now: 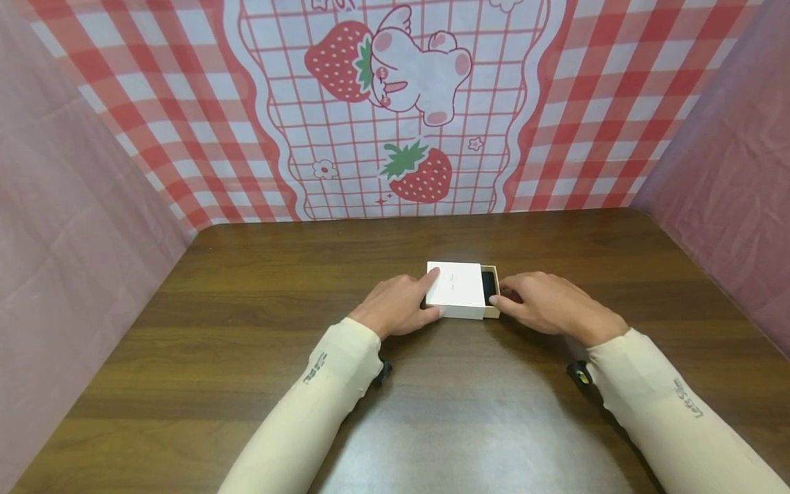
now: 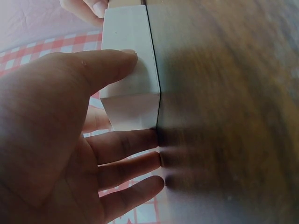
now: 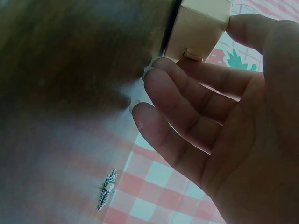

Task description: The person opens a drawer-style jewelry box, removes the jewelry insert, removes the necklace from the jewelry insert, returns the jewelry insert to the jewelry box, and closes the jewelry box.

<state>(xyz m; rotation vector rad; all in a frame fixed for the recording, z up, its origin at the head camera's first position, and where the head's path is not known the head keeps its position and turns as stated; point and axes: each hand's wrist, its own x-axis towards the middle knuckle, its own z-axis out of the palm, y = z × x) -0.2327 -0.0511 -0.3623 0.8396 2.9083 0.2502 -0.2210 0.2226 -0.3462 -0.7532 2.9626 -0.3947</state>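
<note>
A small white box sleeve (image 1: pixel 455 285) with faint lettering on top lies on the table. Its tan inner drawer (image 1: pixel 492 312) sticks out at the right end, showing a dark lining (image 1: pixel 488 287). My left hand (image 1: pixel 398 305) holds the sleeve's left end, thumb along the near side and index finger over the top; the other fingers are spread beyond the end in the left wrist view. At the drawer's outer end, my right hand (image 1: pixel 546 302) pinches between thumb and index finger. Its remaining fingers are bent near the table in the right wrist view.
A silvery ornate piece (image 3: pixel 107 189) lies on the table beyond the right fingers, seen only in the right wrist view. The brown wooden table (image 1: pixel 247 370) meets a red-and-white checked cloth (image 1: pixel 204 137) at the back. Pink drapes (image 1: pixel 74 226) hang at both sides.
</note>
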